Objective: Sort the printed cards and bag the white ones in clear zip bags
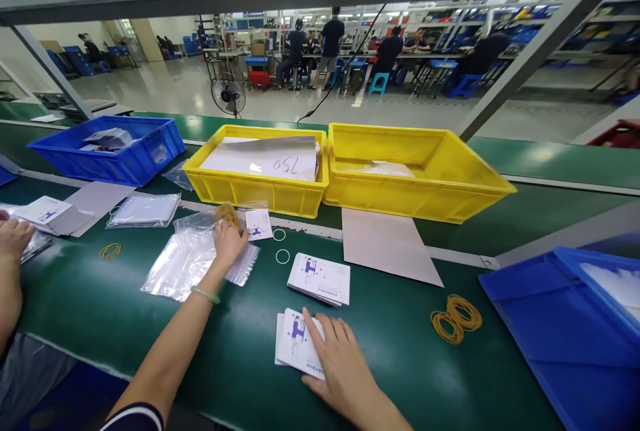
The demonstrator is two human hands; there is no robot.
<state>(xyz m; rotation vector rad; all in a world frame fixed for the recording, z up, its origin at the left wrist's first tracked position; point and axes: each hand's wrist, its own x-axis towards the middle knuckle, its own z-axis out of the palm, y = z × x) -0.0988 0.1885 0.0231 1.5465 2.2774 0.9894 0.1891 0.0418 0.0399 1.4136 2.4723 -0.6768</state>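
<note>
My left hand (230, 244) reaches over some clear plastic bags (187, 257), its fingers closed at a clump of brown rubber bands (228, 213). A green bangle circles that wrist. Under my right hand (343, 361) is a small stack of white booklets (296, 341) with a purple print; thumb and fingers grip it across the top and near edge, and the lower sheets stick out to the left. Just beyond lies another booklet stack (320, 277). One single booklet (259, 224) rests beside my left hand, near two pale rings (283, 256).
Two yellow bins (255, 199) (400, 199) and a blue bin (115, 154) line the back. Another blue bin (530, 324) stands at right, near loose rubber bands (456, 319). A co-worker's hand (15, 237) works at far left by a booklet pile (53, 214). Grey cardboard (387, 244) lies behind.
</note>
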